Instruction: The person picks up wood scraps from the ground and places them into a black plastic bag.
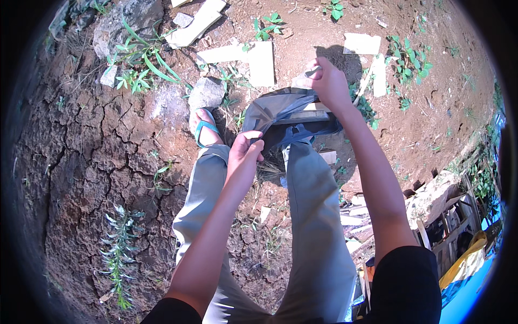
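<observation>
A dark, thin plastic bag (pixel 270 108) is stretched between my two hands above the ground, in front of my knees. My left hand (pixel 245 154) pinches its near left edge, thumb and fingers pressed together. Higher up and to the right, my right hand (pixel 327 83) is closed on the far edge of the bag. Through the bag's mouth some pale wood pieces (pixel 313 112) show; how many lie inside is hidden by the plastic.
Flat wood offcuts (pixel 261 63) lie scattered on the dirt ahead. A grey stone (pixel 206 93) sits by my sandalled left foot (pixel 205 129). Weeds (pixel 410 59) grow at the right. A wooden crate (pixel 453 232) and wood scraps stand at the lower right; cracked soil (pixel 102 146) spreads left.
</observation>
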Demonstrator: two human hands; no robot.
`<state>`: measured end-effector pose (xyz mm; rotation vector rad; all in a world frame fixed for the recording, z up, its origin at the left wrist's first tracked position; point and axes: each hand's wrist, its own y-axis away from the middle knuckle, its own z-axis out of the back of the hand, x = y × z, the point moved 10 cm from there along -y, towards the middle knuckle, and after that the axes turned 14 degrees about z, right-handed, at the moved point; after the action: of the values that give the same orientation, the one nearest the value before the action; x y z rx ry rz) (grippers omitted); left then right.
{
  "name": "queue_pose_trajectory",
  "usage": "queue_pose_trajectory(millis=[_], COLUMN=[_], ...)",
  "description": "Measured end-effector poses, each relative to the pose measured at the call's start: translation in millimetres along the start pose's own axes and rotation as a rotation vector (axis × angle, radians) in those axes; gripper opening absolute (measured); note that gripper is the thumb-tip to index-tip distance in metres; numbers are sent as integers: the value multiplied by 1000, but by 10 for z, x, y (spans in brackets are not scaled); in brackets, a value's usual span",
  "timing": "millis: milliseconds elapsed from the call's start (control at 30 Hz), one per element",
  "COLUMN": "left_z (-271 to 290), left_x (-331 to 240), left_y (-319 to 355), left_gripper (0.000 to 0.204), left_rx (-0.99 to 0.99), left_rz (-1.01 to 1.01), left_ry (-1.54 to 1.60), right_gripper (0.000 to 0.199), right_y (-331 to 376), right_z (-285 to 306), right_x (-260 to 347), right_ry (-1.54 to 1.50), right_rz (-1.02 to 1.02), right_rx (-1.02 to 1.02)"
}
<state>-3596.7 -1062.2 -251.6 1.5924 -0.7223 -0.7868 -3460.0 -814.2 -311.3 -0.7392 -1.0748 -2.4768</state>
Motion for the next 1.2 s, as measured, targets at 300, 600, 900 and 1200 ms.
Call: queue_pose_trajectory(millis=[300,600,900,1200], left_z=[21,-15,87,69], left_x=[2,41,117,86], left_y=[-51,38,67,69], left_gripper=[24,26,28,21], left_rx=[8,20,23,83], left_rz=[-32,22,9,-34], left_ry=[63,19,-3,17], right_gripper=[28,93,96,65], right_y=[662,-728,-764,-595], right_z=[-708,-1491,-1519,-857], right_x=[533,-225,-124,-153], right_ry=[-159,127,393,564], right_rz=[294,-313,-358,291], right_rx=[316,-63,-28,379])
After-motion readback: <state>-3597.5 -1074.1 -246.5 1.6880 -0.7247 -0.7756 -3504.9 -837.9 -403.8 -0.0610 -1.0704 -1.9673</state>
